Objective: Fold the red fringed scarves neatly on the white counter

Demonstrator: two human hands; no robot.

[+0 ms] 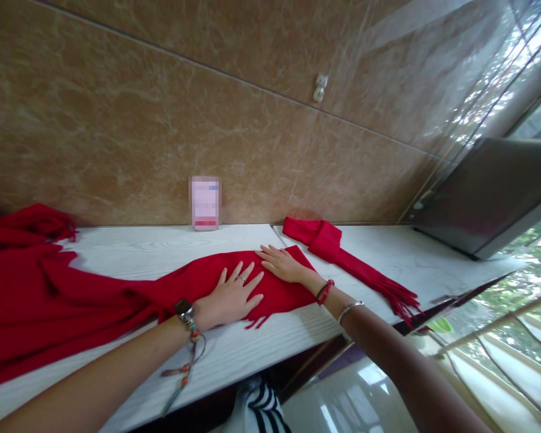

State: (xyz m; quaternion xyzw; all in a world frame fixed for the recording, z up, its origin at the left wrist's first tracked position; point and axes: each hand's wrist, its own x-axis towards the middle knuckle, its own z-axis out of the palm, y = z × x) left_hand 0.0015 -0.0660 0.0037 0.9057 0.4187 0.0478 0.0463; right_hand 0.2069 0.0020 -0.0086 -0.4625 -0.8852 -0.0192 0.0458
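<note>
A long red scarf (198, 273) lies across the white wood-grain counter, bunched toward the left and flatter at its right end. My left hand (229, 294) rests flat on it with fingers spread. Just to the right, my right hand (282, 264) also lies flat on the cloth, fingers stretched out. A few fringe threads stick out below the scarf's near edge. Beyond my right hand sits a second red scarf (324, 240), folded over into a narrow strip, its fringed end pointing toward the counter's front edge.
The white counter (126, 243) runs along a brown marbled wall (153, 120). A phone-like upright panel, blurred out (205, 203), leans on the wall. At the right stands a dark grey box-shaped object (491, 192) near a window. A wall hook (320, 88) is above.
</note>
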